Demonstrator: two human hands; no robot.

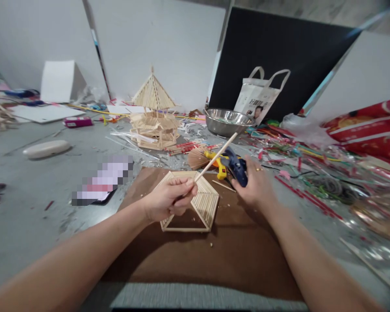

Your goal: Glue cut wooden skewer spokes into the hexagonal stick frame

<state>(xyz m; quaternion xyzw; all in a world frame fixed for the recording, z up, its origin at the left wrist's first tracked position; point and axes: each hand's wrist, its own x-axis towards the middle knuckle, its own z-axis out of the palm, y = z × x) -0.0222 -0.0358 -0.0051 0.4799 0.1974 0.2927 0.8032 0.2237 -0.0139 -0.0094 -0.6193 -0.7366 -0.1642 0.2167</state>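
Note:
My left hand (175, 197) pinches one end of a thin wooden stick (216, 157), which slants up and to the right. Beneath that hand lies a flat hexagonal frame (206, 207) of glued wooden sticks; some sections are filled with sticks, and the front one is open. My right hand (256, 184) is closed around a dark blue-handled hand tool (236, 168), whose working end I cannot make out clearly. Touching or just left of that tool is a yellow glue gun (220, 167). A short loose stick (223, 186) rests on the brown mat (211, 264).
A stick-built pagoda model (154, 115) stands behind the mat. Further right are a metal bowl (225, 122) and a white tote bag (258, 97). A phone (104, 182) and a white oval case (47, 149) lie left. Plastic scraps and red sticks (312, 199) clutter the right side.

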